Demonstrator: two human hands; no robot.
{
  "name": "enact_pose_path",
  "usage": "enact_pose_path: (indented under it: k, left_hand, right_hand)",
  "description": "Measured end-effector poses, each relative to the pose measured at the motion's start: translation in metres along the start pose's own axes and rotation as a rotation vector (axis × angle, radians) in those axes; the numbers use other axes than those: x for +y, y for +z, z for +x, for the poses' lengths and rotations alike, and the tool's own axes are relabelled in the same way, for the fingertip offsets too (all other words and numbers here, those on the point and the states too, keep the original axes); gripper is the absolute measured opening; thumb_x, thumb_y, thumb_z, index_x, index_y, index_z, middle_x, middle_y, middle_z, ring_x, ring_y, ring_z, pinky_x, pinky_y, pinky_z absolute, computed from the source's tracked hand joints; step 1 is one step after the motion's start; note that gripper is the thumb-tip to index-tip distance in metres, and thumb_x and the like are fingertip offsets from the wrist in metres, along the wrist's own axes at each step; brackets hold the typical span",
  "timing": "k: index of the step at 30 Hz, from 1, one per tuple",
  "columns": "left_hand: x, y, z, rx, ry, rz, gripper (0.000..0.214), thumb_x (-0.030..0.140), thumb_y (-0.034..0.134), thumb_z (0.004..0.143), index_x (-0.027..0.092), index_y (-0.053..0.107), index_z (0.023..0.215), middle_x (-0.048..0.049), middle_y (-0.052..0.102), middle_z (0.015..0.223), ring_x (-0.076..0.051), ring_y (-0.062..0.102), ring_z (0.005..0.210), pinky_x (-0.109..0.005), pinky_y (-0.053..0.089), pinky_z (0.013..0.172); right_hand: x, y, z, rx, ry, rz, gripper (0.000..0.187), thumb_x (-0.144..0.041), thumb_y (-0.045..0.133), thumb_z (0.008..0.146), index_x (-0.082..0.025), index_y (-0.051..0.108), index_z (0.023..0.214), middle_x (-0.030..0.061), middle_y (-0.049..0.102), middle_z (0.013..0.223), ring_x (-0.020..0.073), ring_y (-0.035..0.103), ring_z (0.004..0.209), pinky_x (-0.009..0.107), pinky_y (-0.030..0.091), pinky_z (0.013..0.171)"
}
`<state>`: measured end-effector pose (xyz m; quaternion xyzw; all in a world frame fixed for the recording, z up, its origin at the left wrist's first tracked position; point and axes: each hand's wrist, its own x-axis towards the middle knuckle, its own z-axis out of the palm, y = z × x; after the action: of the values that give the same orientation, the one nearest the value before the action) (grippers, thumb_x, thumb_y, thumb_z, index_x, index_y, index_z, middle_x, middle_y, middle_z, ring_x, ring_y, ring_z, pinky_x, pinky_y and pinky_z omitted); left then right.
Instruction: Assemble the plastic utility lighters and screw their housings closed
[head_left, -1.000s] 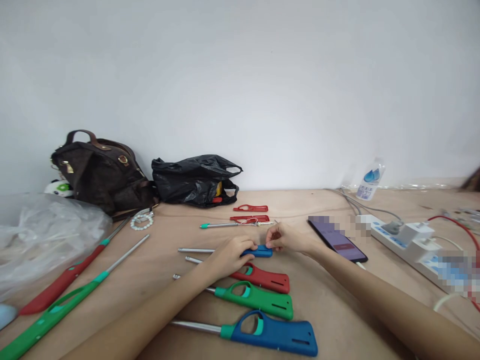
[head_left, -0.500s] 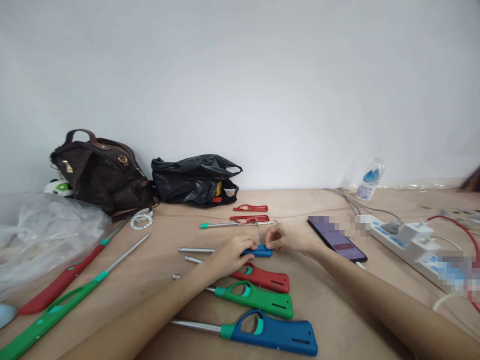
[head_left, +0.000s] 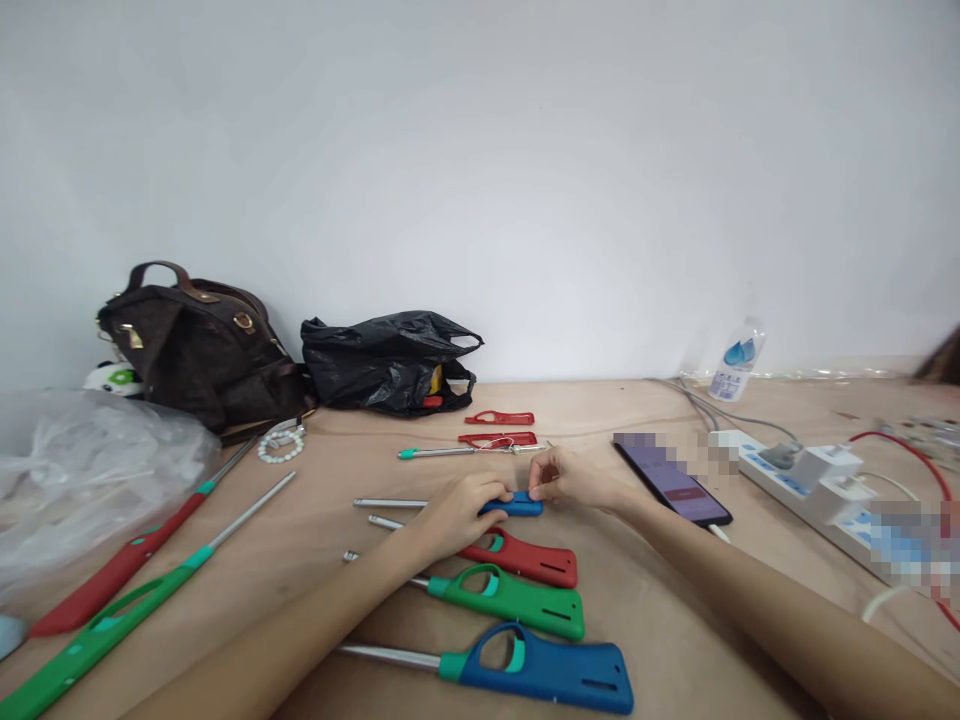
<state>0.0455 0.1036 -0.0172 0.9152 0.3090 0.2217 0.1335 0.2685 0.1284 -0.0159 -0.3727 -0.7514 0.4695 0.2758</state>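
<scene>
A blue long-necked gas lighter [head_left: 525,504] lies on the table, its metal tube pointing left. My left hand [head_left: 466,502] is closed over its handle and hides the trigger part. At the handle's right end, my right hand [head_left: 571,478] is pinched, fingertips touching the lighter; what is between them is hidden. Just behind are a red half shell [head_left: 480,438] with a thin wire, a loose metal tube [head_left: 435,453] with a teal tip, and another red half shell [head_left: 510,418]. Nearer me lie a red lighter [head_left: 536,560], a green lighter [head_left: 536,602] and a larger-looking blue lighter [head_left: 562,670].
On the left are another red lighter [head_left: 112,580], another green lighter [head_left: 112,630], a clear plastic bag [head_left: 90,480] and a bracelet [head_left: 281,443]. Behind stand a brown bag [head_left: 202,350] and a black plastic bag [head_left: 375,360]. A phone [head_left: 667,480], power strip [head_left: 780,475] and bottle [head_left: 736,360] are right.
The whole view has shifted very slightly. Both hands keep their places at the blue lighter, and nothing else has visibly moved.
</scene>
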Motion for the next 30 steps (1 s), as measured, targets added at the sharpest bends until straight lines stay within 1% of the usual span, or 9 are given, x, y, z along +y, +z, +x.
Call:
enact_pose_path:
  k: [5,10,15,21,26,30]
  left_hand:
    - [0.001,-0.001,0.0,0.007,0.0,0.013,0.017,0.008,0.064,0.079,0.017,0.064,0.093,-0.0046,0.067,0.097,-0.021,0.062,0.091,-0.029,0.046,0.081]
    - [0.001,0.0,0.0,0.013,-0.004,0.011,0.016,0.007,0.065,0.078,0.016,0.064,0.091,-0.005,0.067,0.096,-0.021,0.063,0.089,-0.028,0.047,0.08]
    - [0.001,-0.001,0.0,0.008,-0.005,0.02,0.015,0.008,0.064,0.078,0.017,0.063,0.091,-0.0053,0.067,0.097,-0.021,0.062,0.092,-0.029,0.047,0.082]
    - [0.0,0.0,-0.002,0.004,-0.012,0.008,0.015,0.011,0.062,0.079,0.017,0.063,0.093,-0.0063,0.067,0.102,-0.022,0.062,0.095,-0.031,0.046,0.085]
    - [0.0,0.0,-0.002,0.005,-0.015,0.003,0.015,0.011,0.062,0.08,0.017,0.062,0.094,-0.0065,0.067,0.103,-0.022,0.062,0.097,-0.031,0.046,0.087]
    - [0.0,-0.001,-0.001,-0.001,-0.021,0.005,0.015,0.01,0.063,0.079,0.017,0.062,0.092,-0.0064,0.067,0.102,-0.023,0.062,0.097,-0.032,0.046,0.087]
  right_hand:
    - [0.002,-0.001,0.0,-0.01,0.078,0.034,0.009,-0.023,0.069,0.063,-0.016,0.063,0.063,-0.0027,0.056,0.054,0.0092,0.047,0.049,0.021,0.036,0.045]
    - [0.007,-0.001,0.001,-0.011,0.167,0.158,0.024,-0.024,0.075,0.056,-0.018,0.054,0.066,-0.0058,0.054,0.052,0.0084,0.048,0.046,0.02,0.038,0.043]
    - [0.009,-0.003,0.001,-0.018,0.231,0.191,0.032,-0.027,0.079,0.053,-0.018,0.051,0.066,-0.0055,0.056,0.052,0.0092,0.052,0.045,0.021,0.041,0.043]
    - [0.008,-0.006,0.001,-0.052,0.231,0.228,0.039,-0.031,0.082,0.054,-0.017,0.051,0.073,-0.0047,0.059,0.057,0.0104,0.057,0.046,0.022,0.045,0.046]
    - [0.01,-0.006,0.002,-0.047,0.231,0.195,0.037,-0.029,0.081,0.055,-0.017,0.052,0.074,-0.0058,0.058,0.056,0.0099,0.056,0.045,0.022,0.046,0.046]
    - [0.005,-0.006,-0.001,-0.066,0.221,0.16,0.034,-0.032,0.079,0.059,-0.017,0.052,0.074,-0.0046,0.059,0.057,0.0104,0.057,0.047,0.022,0.046,0.046]
